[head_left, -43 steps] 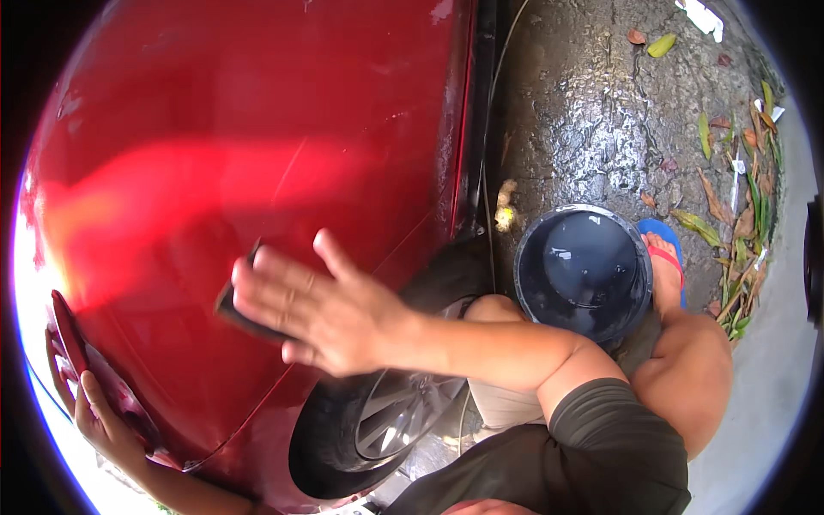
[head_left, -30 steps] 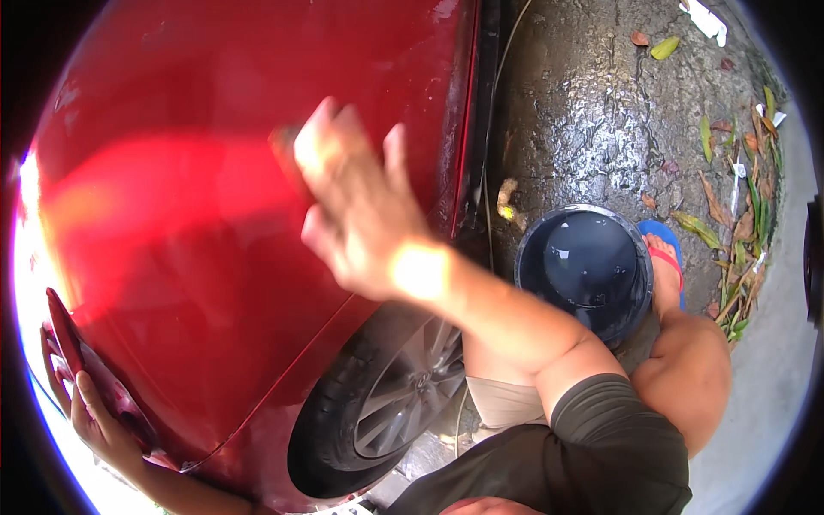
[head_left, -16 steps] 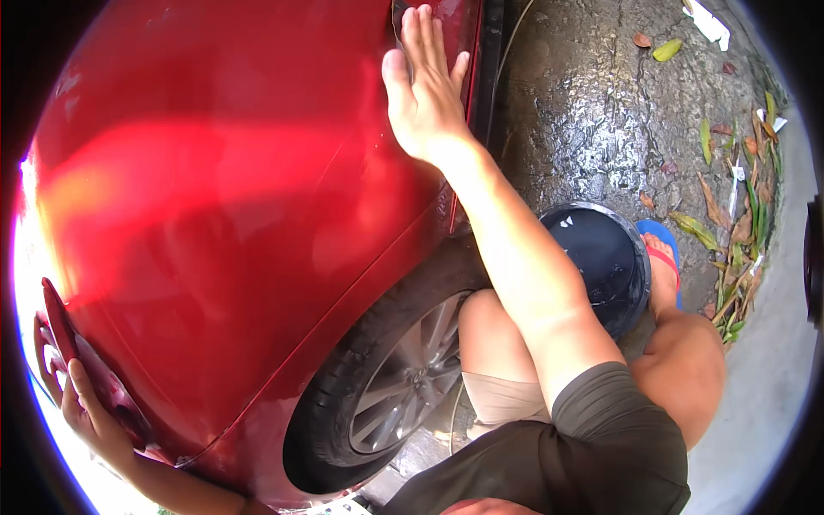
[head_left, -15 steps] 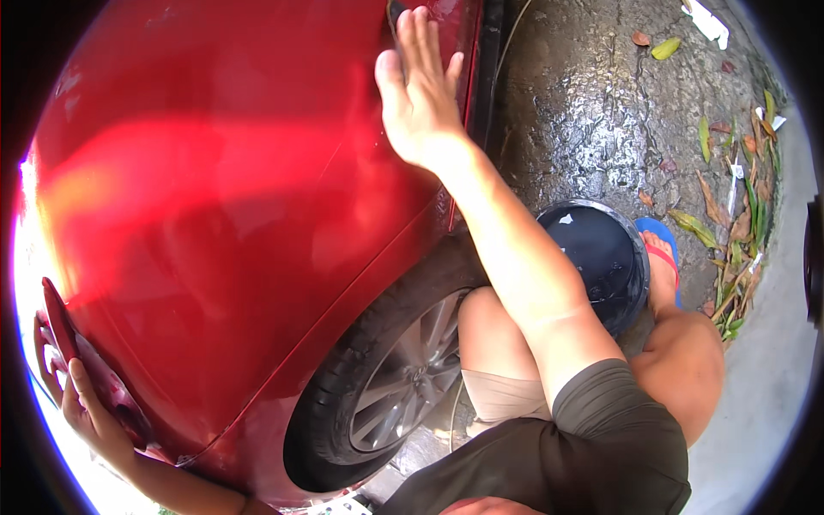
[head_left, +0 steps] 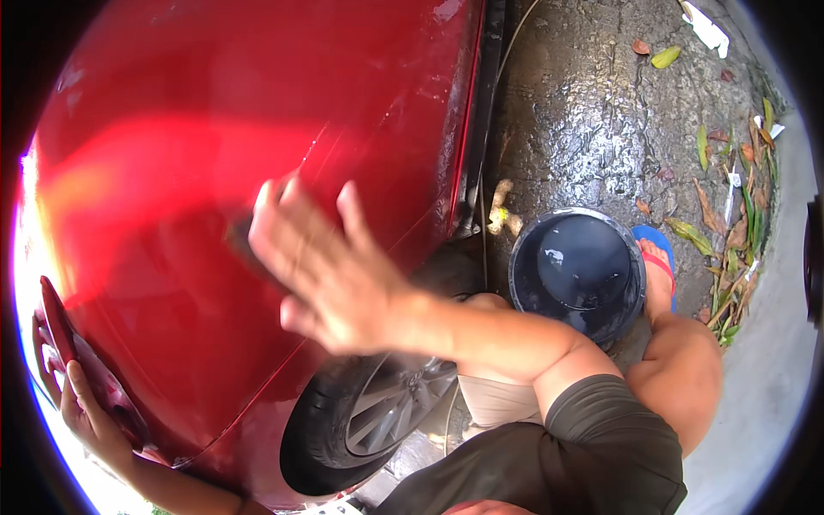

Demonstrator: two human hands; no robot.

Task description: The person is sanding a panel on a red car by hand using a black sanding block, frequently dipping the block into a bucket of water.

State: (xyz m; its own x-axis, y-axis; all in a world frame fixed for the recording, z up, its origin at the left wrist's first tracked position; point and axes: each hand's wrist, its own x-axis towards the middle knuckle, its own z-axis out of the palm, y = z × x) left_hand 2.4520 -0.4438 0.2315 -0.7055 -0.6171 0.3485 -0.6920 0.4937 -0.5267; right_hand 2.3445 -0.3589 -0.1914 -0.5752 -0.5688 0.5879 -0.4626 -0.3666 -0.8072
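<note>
My left hand (head_left: pixel 90 412) is wrapped around the edge of a glossy red side mirror (head_left: pixel 112 382) at the far left. My right hand (head_left: pixel 330 275), blurred by motion, is laid over the red car door (head_left: pixel 197 77), fingers stretched. Under its fingertips a dark flat pad (head_left: pixel 245 245) shows at the edge; the palm hides the rest, and I cannot tell its exact kind. Thin wet streaks and beads run along the door above this hand.
A black bucket (head_left: pixel 579 270) with cloudy water stands by my foot in a blue sandal (head_left: pixel 661 257). The car wheel (head_left: pixel 399 403) is beside my knee. A hose (head_left: pixel 485 189) runs along the sill on wet ground. Leaves (head_left: pixel 742 232) lie along the grey wall (head_left: pixel 772 343).
My right hand has swept from the door's lower edge at the top of the picture toward me and left, pad beneath it. Wet streaks now show. The left hand stays on the mirror.
</note>
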